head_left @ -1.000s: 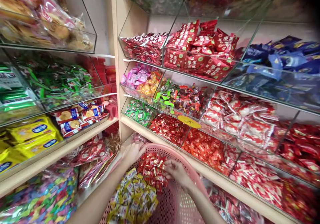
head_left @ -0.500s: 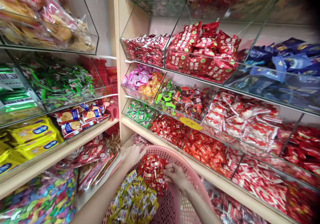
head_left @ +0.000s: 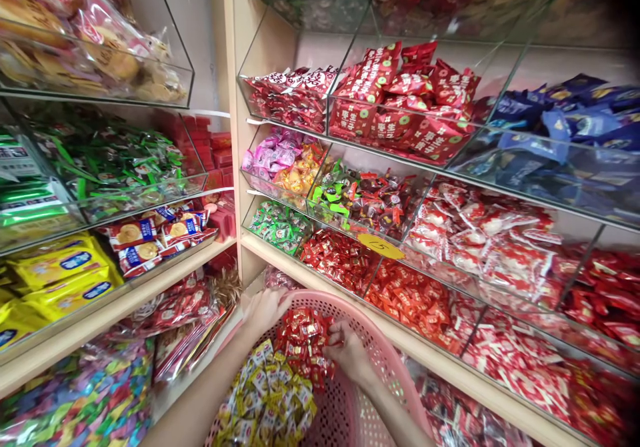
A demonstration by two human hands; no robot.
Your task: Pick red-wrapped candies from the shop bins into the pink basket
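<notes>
From where I stand, a round pink perforated plastic basket fills the lower centre of the frame, with small shiny red-wrapped candies behind yellow-and-white wrapped candies inside. The left hand lies at the rim; I can't tell how its fingers close. The right hand's fingers curl beside the red ones, their grip unclear.
</notes>
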